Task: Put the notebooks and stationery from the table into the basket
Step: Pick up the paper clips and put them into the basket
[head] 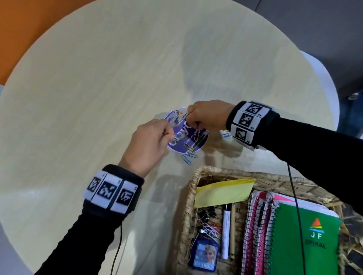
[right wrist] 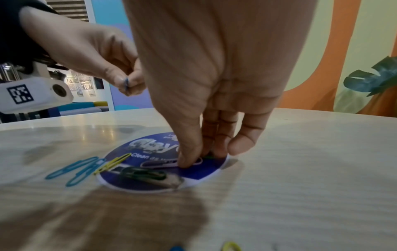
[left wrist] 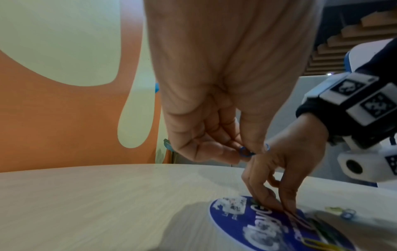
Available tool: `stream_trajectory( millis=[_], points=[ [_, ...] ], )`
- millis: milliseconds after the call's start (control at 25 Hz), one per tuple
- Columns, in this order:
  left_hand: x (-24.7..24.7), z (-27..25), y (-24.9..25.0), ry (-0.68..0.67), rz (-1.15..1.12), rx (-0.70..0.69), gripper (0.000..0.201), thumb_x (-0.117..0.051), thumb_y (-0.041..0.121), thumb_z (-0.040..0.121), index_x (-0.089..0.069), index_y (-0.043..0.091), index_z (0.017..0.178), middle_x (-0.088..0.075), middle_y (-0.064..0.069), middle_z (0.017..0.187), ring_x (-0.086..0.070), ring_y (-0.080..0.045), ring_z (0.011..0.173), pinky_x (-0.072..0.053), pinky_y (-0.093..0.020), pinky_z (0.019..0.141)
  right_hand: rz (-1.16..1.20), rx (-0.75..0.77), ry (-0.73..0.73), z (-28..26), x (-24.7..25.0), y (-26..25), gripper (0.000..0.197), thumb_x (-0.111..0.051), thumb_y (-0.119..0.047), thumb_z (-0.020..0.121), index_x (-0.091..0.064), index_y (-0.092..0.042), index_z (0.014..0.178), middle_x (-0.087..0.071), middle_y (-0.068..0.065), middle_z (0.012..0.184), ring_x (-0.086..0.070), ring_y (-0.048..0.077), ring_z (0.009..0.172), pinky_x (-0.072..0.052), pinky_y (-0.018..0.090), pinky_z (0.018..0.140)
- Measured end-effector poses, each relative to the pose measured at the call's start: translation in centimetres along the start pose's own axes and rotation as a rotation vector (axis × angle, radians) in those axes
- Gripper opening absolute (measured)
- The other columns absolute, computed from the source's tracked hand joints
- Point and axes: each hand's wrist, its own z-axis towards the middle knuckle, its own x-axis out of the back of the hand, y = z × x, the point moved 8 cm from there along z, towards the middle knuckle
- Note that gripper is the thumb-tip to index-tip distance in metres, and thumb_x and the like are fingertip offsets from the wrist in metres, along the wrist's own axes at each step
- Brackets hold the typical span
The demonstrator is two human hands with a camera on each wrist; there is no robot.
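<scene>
A round blue sticker [head: 177, 146] lies on the pale round table [head: 94, 89], with loose paper clips on and beside it: two blue clips [right wrist: 73, 169], a yellow clip [right wrist: 114, 163] and dark green clips [right wrist: 144, 174]. My left hand [head: 171, 134] hovers just left of the sticker and pinches a blue paper clip [left wrist: 244, 152] between thumb and forefinger. My right hand [right wrist: 201, 158] reaches straight down onto the sticker, and its thumb and fingertips close on a pale clip [right wrist: 163, 163] lying there. Another blue clip [head: 225, 135] sits under my right wrist.
A wicker basket [head: 197, 174] stands at the table's near right edge. It holds a green spiral notebook [head: 303, 251], pink spiral notebooks [head: 255, 237], a yellow sticky pad [head: 221, 193], pens [head: 228, 231], clips and a blue tag [head: 205, 253]. A white chair [head: 320, 82] stands beyond the table.
</scene>
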Motion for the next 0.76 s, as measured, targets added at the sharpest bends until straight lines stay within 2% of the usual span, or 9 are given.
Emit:
stream_trajectory(
  millis=[120,200,320,480,560,600,680,760],
  points=[
    [1.8,-2.3,0.5,0.036,-0.049,0.041,0.002,-0.066,0.014,0.085,-0.066,0.013,0.083,-0.063,0.005,0.078,-0.056,-0.010,0.069,-0.038,-0.006,0.064,-0.053,-0.033,-0.077,0.5,-0.3,0.0,0.015,-0.053,-0.003,0.084,-0.060,-0.009,0.096,-0.055,0.010,0.113,-0.053,0.031,0.105,-0.035,0.031,0.064],
    [2.2,-3.7,0.9,0.040,-0.065,0.063,0.003,-0.067,0.015,0.085,-0.066,0.014,0.082,-0.062,0.008,0.076,-0.056,-0.004,0.066,-0.039,-0.006,0.062,-0.099,-0.022,-0.089,0.7,-0.4,-0.2,0.010,-0.053,-0.004,0.085,-0.057,-0.013,0.088,-0.055,0.011,0.114,-0.053,0.032,0.104,-0.037,0.032,0.065],
    [2.3,-5.4,1.3,0.040,-0.086,0.081,0.005,-0.068,0.015,0.084,-0.065,0.016,0.080,-0.061,0.009,0.075,-0.055,0.007,0.066,-0.041,-0.004,0.062,-0.144,0.033,-0.079,0.1,-0.3,-0.9,0.019,-0.052,-0.001,0.083,-0.043,-0.016,0.079,-0.056,0.016,0.110,-0.055,0.034,0.100,-0.039,0.035,0.067],
    [2.4,-7.6,2.1,0.036,-0.100,0.103,0.005,-0.069,0.013,0.084,-0.066,0.014,0.080,-0.063,0.007,0.074,-0.057,0.005,0.066,-0.040,0.000,0.060,-0.054,-0.040,-0.111,-1.7,0.5,-1.3,0.020,-0.047,0.007,0.080,-0.043,-0.013,0.081,-0.056,0.023,0.102,-0.053,0.033,0.092,-0.035,0.034,0.072],
    [2.6,-8.5,3.3,0.033,-0.125,0.091,0.005,-0.069,0.014,0.084,-0.066,0.015,0.079,-0.061,0.011,0.071,-0.058,0.003,0.073,-0.039,0.001,0.060,0.023,-0.081,-0.009,-3.7,2.6,-1.5,0.014,-0.048,0.003,0.083,-0.052,-0.011,0.085,-0.058,0.023,0.106,-0.054,0.034,0.096,-0.039,0.037,0.078],
    [2.7,-8.9,4.0,0.026,-0.138,0.082,0.006,-0.069,0.014,0.083,-0.066,0.016,0.079,-0.060,0.014,0.069,-0.058,0.003,0.075,-0.040,0.001,0.060,0.075,-0.106,0.071,-5.3,3.9,-1.5,0.013,-0.050,0.001,0.084,-0.058,-0.007,0.089,-0.060,0.021,0.104,-0.054,0.033,0.094,-0.039,0.037,0.077],
    [2.9,-9.8,5.5,0.021,-0.166,0.063,0.007,-0.070,0.015,0.083,-0.065,0.018,0.079,-0.060,0.016,0.067,-0.058,0.001,0.073,-0.040,0.000,0.060,0.181,-0.155,0.235,-9.7,5.6,-2.2,0.013,-0.052,0.001,0.082,-0.062,-0.004,0.090,-0.061,0.009,0.089,-0.050,0.025,0.079,-0.033,0.031,0.067],
    [3.2,-10.7,7.1,0.017,-0.194,0.019,0.009,-0.070,0.012,0.082,-0.063,0.016,0.078,-0.062,0.013,0.066,-0.059,-0.007,0.074,-0.040,-0.003,0.060,0.297,-0.180,0.332,-14.2,5.2,-4.3,0.011,-0.056,-0.001,0.078,-0.064,-0.007,0.084,-0.056,-0.003,0.076,-0.046,0.017,0.071,-0.032,0.025,0.064]
  ],
)
